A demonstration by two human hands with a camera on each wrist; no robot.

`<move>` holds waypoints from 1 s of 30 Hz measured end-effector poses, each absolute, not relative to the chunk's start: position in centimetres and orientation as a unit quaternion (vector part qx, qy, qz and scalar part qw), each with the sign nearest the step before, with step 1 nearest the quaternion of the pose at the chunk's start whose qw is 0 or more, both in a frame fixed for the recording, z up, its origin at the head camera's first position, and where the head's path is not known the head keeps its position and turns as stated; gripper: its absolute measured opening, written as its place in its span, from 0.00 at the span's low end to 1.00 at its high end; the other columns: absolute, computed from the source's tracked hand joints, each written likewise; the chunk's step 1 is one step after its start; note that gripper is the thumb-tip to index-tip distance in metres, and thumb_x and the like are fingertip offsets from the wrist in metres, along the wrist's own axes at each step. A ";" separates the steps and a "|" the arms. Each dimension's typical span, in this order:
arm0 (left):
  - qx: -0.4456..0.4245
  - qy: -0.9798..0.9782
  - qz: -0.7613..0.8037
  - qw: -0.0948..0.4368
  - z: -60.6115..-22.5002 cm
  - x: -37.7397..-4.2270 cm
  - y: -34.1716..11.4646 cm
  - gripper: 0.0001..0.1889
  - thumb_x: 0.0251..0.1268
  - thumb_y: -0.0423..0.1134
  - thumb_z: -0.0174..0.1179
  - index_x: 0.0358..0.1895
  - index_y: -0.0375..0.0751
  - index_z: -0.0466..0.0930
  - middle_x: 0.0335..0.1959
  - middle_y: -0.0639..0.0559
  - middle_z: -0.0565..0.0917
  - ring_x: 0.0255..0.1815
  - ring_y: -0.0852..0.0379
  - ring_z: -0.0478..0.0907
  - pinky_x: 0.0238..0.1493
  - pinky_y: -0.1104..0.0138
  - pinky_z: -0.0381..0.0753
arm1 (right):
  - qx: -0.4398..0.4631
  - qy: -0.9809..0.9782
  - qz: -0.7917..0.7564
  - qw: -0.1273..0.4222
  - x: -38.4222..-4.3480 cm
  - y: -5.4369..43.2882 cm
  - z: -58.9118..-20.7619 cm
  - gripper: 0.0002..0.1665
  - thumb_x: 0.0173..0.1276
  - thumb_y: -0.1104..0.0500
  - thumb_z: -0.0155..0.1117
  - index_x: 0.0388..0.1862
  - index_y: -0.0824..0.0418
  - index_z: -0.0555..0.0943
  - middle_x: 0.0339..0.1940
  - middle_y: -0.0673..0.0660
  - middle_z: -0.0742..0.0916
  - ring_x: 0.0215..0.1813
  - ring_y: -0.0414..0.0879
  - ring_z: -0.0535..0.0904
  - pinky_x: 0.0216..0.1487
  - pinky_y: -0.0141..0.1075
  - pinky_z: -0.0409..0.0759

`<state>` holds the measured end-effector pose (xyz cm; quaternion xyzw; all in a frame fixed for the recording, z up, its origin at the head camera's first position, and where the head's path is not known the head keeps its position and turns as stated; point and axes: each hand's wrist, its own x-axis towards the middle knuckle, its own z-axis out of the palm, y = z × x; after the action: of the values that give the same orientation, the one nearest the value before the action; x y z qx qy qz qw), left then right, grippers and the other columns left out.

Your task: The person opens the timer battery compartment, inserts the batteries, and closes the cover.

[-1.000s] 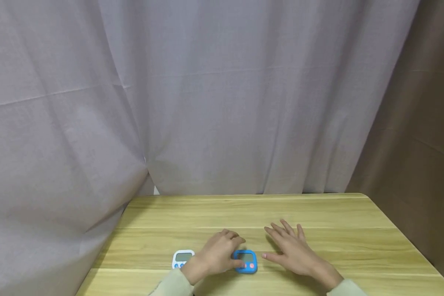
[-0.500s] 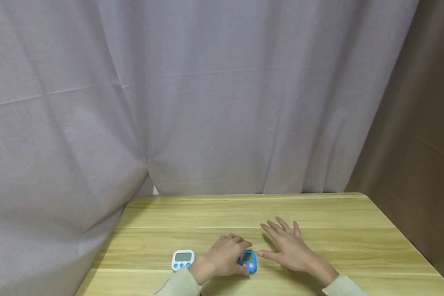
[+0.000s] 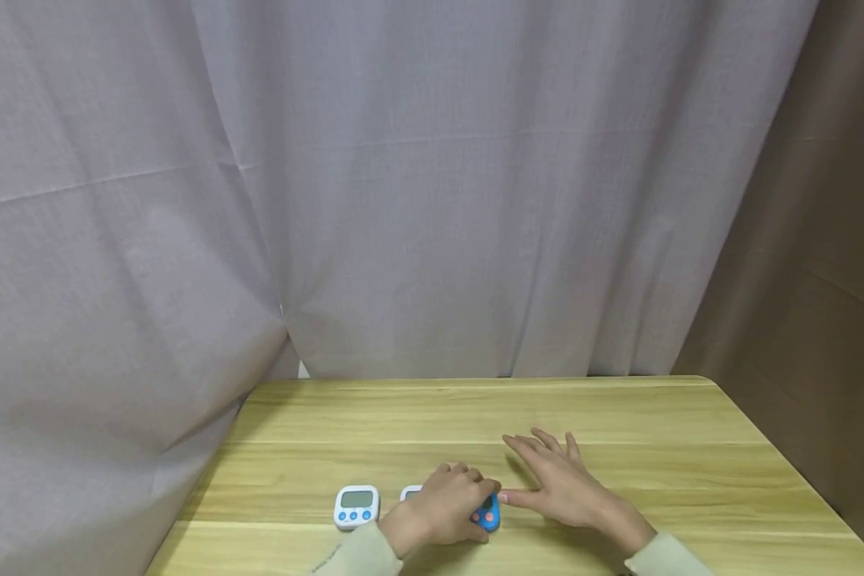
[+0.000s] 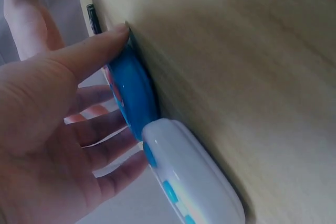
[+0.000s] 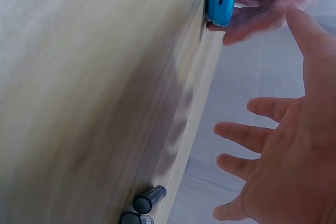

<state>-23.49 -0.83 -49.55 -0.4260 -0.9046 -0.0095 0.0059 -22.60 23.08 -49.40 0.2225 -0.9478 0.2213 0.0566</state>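
Observation:
My left hand [image 3: 446, 504] lies over a blue digital timer [image 3: 486, 517]. Its thumb is at the timer's near edge and its fingers bend around the far side, gripping it; the hand hides much of the screen. In the left wrist view the thumb presses along the blue casing, with a white timer [image 4: 194, 177] right beside it. That white timer mostly disappears beneath the left hand in the head view. My right hand [image 3: 558, 484] hovers just right of the blue timer, fingers spread, holding nothing, its thumb tip close to the timer's right edge.
Another white timer [image 3: 356, 507] with blue buttons lies further left on the wooden table [image 3: 619, 416]. Two dark batteries [image 5: 149, 199] lie on the table in the right wrist view. A grey curtain [image 3: 432, 240] hangs behind the table's far edge.
The left hand has slid right, uncovering the left white timer and part of the middle one, and has closed around the blue timer. The right hand has drifted slightly left.

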 end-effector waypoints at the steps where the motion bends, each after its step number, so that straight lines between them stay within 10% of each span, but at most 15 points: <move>1: -0.428 -0.904 -0.008 0.007 -49.5 -23.5 -0.8 0.39 0.55 0.61 0.77 0.70 0.55 0.79 0.61 0.58 0.87 0.56 0.60 0.82 0.59 0.59 0.87 | 0.222 -0.947 0.224 0.053 -22.6 23.1 -49.4 0.55 0.66 0.24 0.67 0.80 0.57 0.70 0.76 0.62 0.79 0.80 0.73 0.63 0.73 0.86 0.40; 16: -0.400 -0.909 -0.091 0.072 -48.1 -24.1 -1.0 0.37 0.61 0.55 0.77 0.71 0.48 0.76 0.59 0.53 0.82 0.55 0.61 0.80 0.50 0.71 0.87 | 0.218 -0.929 0.299 0.022 -23.1 22.7 -49.3 0.55 0.67 0.26 0.67 0.81 0.57 0.68 0.77 0.62 0.77 0.78 0.68 0.70 0.75 0.75 0.64; 30: -0.372 -0.885 -0.262 0.100 -46.4 -24.5 -1.5 0.38 0.60 0.48 0.79 0.73 0.46 0.73 0.66 0.49 0.79 0.67 0.53 0.77 0.70 0.62 0.83 | 0.256 -0.846 0.466 -0.043 -23.4 22.5 -48.7 0.37 0.82 0.50 0.62 0.82 0.59 0.64 0.77 0.69 0.74 0.71 0.69 0.76 0.66 0.67 0.81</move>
<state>-24.49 -1.48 -46.35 -0.3720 -0.8848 -0.2621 0.1005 -23.41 22.49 -48.69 0.2556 -0.8457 0.4665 -0.0426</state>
